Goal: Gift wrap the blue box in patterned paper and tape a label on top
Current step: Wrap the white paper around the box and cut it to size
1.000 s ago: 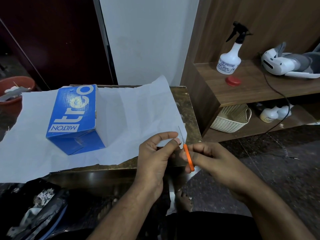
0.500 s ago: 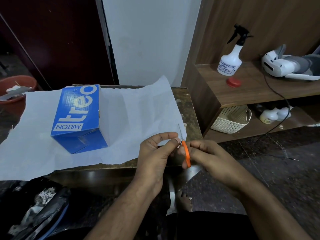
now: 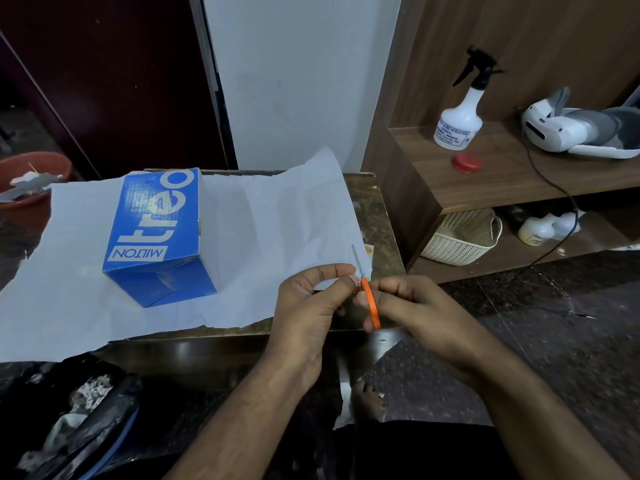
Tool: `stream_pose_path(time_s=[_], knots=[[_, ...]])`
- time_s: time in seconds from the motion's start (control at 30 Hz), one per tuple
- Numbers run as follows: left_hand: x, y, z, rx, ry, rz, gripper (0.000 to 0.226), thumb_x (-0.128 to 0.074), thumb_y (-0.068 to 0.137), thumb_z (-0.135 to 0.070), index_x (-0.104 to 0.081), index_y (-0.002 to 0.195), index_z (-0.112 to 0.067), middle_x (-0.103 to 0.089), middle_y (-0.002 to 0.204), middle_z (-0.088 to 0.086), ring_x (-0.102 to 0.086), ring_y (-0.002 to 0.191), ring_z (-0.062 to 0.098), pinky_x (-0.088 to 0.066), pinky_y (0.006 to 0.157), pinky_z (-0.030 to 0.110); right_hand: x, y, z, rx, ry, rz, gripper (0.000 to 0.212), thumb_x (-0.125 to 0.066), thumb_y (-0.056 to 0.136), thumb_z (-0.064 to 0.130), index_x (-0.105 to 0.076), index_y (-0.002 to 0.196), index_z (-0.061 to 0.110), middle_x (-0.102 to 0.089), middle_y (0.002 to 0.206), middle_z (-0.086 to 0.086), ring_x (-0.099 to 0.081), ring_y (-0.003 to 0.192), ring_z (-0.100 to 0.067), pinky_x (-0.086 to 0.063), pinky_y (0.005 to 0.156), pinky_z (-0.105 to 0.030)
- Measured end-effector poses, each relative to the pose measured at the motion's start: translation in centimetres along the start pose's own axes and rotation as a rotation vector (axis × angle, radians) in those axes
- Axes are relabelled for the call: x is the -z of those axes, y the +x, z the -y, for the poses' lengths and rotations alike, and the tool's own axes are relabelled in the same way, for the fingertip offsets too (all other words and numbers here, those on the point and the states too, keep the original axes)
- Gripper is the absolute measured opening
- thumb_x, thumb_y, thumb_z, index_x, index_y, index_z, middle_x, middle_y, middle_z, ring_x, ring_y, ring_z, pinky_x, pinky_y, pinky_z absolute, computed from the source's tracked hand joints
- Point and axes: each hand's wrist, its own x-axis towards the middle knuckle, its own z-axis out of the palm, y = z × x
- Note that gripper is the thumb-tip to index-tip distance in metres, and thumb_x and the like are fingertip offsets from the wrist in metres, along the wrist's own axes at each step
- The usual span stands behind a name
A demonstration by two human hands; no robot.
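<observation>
Head view, looking down over a small dark table (image 3: 377,216). Blue box (image 3: 157,233) lying at about 9 o'clock from the hands, on a pale sheet of paper (image 3: 277,220) spread across the tabletop and hanging over the near and left edges. Only the plain pale side of the sheet showing; any pattern not visible.

Left hand (image 3: 308,306) at 6 o'clock of the table's near right corner, thumb and forefinger pinched at the sheet's corner, beside thin metal blades. Right hand (image 3: 415,310) just beside it at 3 o'clock, fingers curled round orange-handled scissors (image 3: 370,299), blades pointing toward 12 o'clock along the paper's right edge.

Handling, as a judgement: box likely light, stiff cardboard with crisp edges, best held by its two long sides; paper thin, limp, easily creased or torn, best held taut near the cut line.

Hard to make out: whether the blades stand parted or closed, and whether the pinch holds paper, blade, or both. No tape or label identifiable. Small pale scrap at 12 o'clock of the scissors unclear. Lower left corner cluttered with dark, unreadable shapes.

Off to 2 o'clock, a spray bottle (image 3: 459,116) on a wooden shelf (image 3: 519,174).
</observation>
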Motion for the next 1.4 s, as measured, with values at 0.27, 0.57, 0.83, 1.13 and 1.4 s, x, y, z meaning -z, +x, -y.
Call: stream_pose_path(time_s=[0.27,0.57,0.83,1.13,1.4], knots=[[0.2,0.3,-0.2,0.001,-0.021,0.006,0.009,-0.076,0.087,-0.008,-0.08,0.089,-0.015,-0.065,0.061,-0.005,-0.054,0.052,0.005,-0.049,0.061,0.026,-0.1,0.2,-0.3,0.013,0.014,0.035,0.022,-0.066,0.099,0.027,-0.078,0.106,0.009,-0.078,0.099,-0.013,-0.074,0.09,-0.017,-0.054,0.09,-0.029],[0.6,0.5,-0.5,0.038,-0.041,0.011,0.009,-0.077,0.087,-0.008,-0.082,0.085,-0.016,-0.077,0.085,0.01,-0.053,0.064,0.014,-0.047,0.057,0.024,-0.1,1.0,-0.1,0.008,0.029,0.052,0.031,-0.067,0.098,0.033,-0.076,0.107,0.005,-0.074,0.103,-0.027,-0.069,0.091,-0.023,-0.048,0.11,-0.055],[0.7,0.5,-0.6,0.026,-0.047,0.012,0.008,-0.077,0.086,-0.006,-0.08,0.09,-0.012,-0.072,0.075,0.006,-0.051,0.053,0.007,-0.045,0.056,0.024,-0.4,1.1,-0.5,0.056,-0.009,0.063,0.034,-0.067,0.096,0.031,-0.073,0.111,0.001,-0.074,0.108,-0.025,-0.072,0.105,-0.035,-0.054,0.104,-0.05],[0.8,0.0,-1.3,0.022,-0.045,0.038,0.012,-0.071,0.09,-0.003,-0.078,0.086,-0.012,-0.071,0.068,0.005,-0.051,0.046,0.006,-0.043,0.058,0.026,-0.4,1.7,0.1,0.073,-0.051,0.03,0.035,-0.061,0.093,0.045,-0.078,0.102,0.015,-0.077,0.088,-0.013,-0.073,0.095,-0.028,-0.049,0.107,-0.054],[0.9,0.0,-1.3,0.023,-0.072,0.027,0.009,-0.071,0.091,-0.006,-0.077,0.09,-0.012,-0.063,0.064,0.003,-0.043,0.048,0.008,-0.044,0.058,0.028,0.1,1.6,-0.3,0.083,-0.027,0.045,0.018,-0.064,0.101,0.02,-0.078,0.108,0.01,-0.075,0.084,-0.005,-0.069,0.085,-0.014,-0.054,0.092,-0.037]])
